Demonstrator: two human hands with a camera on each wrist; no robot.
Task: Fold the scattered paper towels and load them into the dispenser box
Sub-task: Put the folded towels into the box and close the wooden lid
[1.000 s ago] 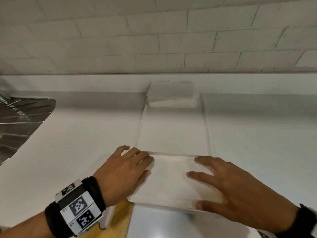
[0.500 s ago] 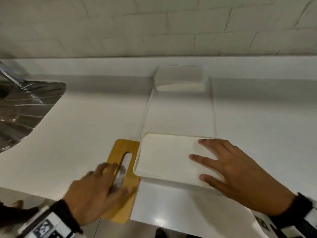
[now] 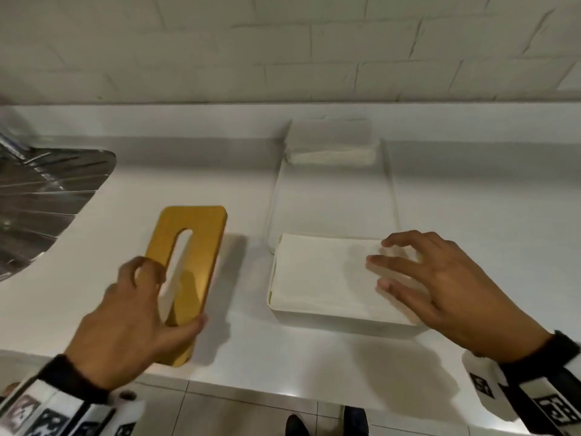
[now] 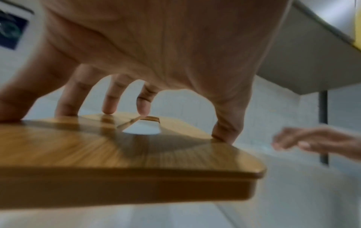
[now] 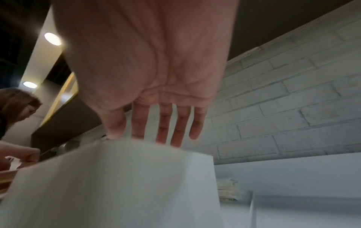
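- The dispenser box (image 3: pixel 314 316) sits on the white counter (image 3: pixel 94 247), filled with a flat stack of folded paper towels (image 3: pixel 320 275) level with its rim.
- The right hand (image 3: pixel 440 278) is spread, fingers straight, over the right end of that stack; whether the fingertips (image 3: pixel 374 260) press the paper or hover just above it cannot be told. It grips nothing.
- The left hand (image 3: pixel 132 313) clasps the wooden lid (image 3: pixel 191 250) well to the left of the box: thumb on its near right edge, fingers curled over the top by the slot (image 4: pixel 142 129).
- The lid appears lifted off the counter, near end toward the person.
- Its long axis runs away from the person, roughly crosswise to the box's long axis, so seating it probably calls for a quarter turn as well as a move rightward.
- A second stack of towels (image 3: pixel 330 155) lies beyond the box, by the wall.
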